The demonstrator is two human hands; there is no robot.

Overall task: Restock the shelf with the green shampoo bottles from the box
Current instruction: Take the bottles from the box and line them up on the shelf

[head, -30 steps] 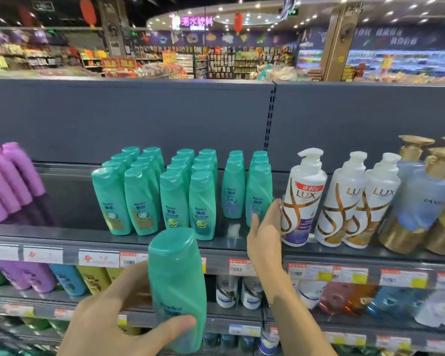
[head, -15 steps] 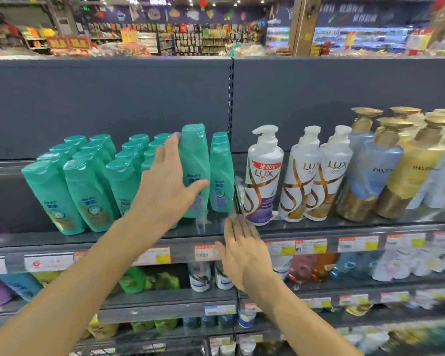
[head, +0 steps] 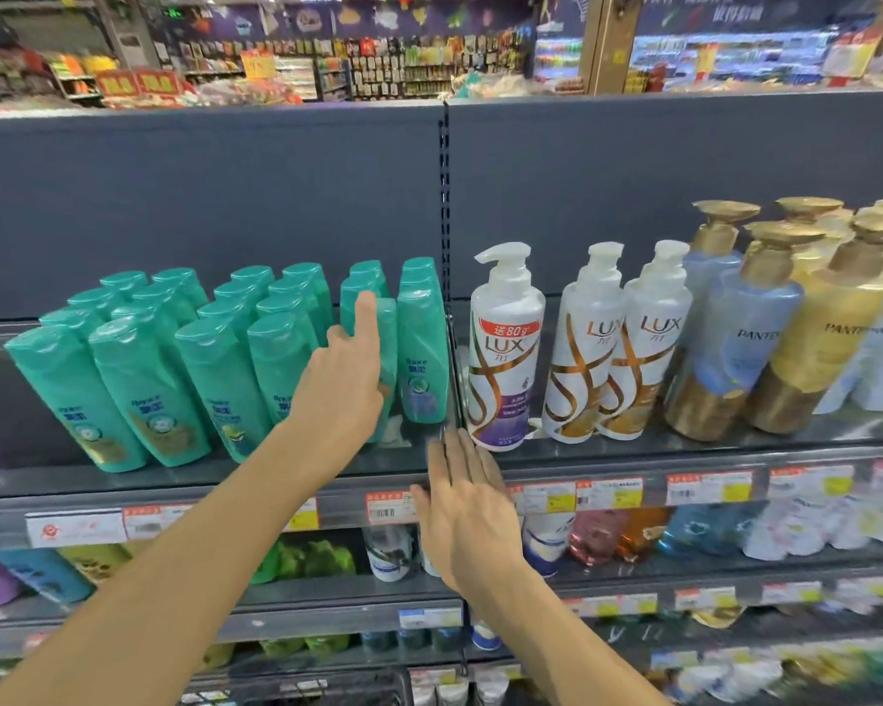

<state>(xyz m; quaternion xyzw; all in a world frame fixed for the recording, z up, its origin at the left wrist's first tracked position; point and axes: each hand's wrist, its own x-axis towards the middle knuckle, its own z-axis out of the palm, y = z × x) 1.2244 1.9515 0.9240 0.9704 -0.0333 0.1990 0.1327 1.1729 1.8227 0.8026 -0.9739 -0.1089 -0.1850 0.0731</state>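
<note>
The left hand (head: pixel 345 379) rests on a green bottle (head: pixel 386 349) standing on the shelf (head: pixel 225 473), fingers loose, forefinger raised. The right hand (head: pixel 467 507) lies flat and open at the shelf edge, holding nothing.

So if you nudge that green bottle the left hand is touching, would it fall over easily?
Probably fairly easily: the green bottle is tall and narrow, standing upright on the smooth shelf. Its glossy plastic looks slippery, so it may slide first. The left hand rests against it with fingers open, and neighbouring bottles might catch it.

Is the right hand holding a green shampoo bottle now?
No, the right hand lies open and empty against the grey metal shelf edge.
</note>
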